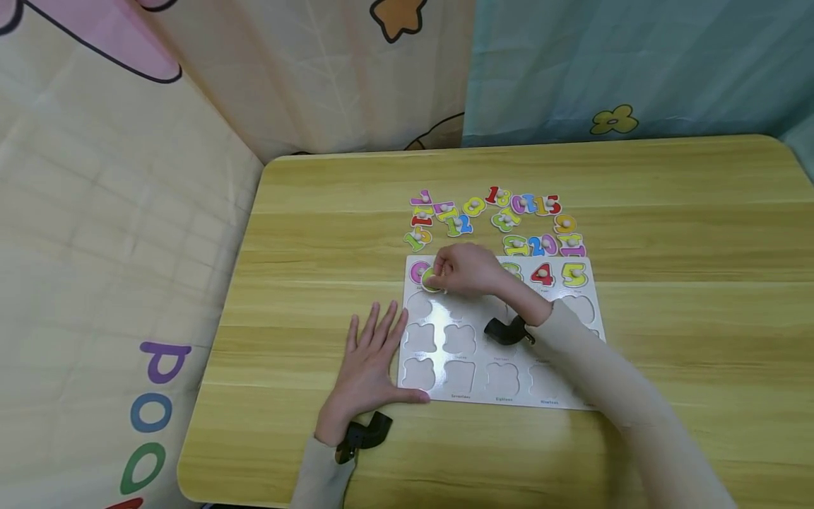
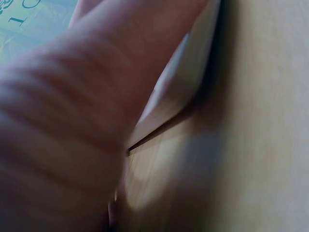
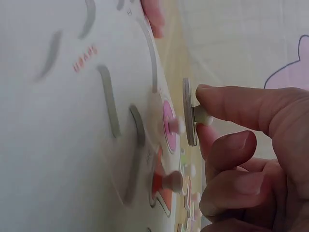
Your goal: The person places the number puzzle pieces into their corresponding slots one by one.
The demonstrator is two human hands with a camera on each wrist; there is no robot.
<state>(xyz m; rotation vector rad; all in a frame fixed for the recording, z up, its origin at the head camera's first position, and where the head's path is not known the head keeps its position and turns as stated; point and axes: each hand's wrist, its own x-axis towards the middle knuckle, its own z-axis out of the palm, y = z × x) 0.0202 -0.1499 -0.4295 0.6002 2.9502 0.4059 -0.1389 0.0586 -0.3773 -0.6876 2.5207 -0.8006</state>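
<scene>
Between thumb and fingers, my right hand [image 1: 467, 270] pinches a yellow-green number puzzle piece [image 1: 431, 281] by its small knob. The right wrist view shows this piece [image 3: 189, 111] edge-on, above the board's surface near the pink-purple zero [image 3: 168, 123]. A white number puzzle board [image 1: 439, 360] lies beneath, with shaped recesses. Red four [image 1: 543, 275] and yellow five [image 1: 574, 275] sit in its top row; a red piece [image 3: 158, 181] sits beside the zero. My left hand [image 1: 372, 360] is spread flat at the board's left edge, thumb along the lower corner.
Many loose knobbed number pieces, such as an orange one [image 1: 564, 224] and a yellow one [image 1: 473, 206], lie on the wooden table [image 1: 305, 283] beyond the board. Patterned curtains [image 1: 318, 78] hang behind the table and at its left side.
</scene>
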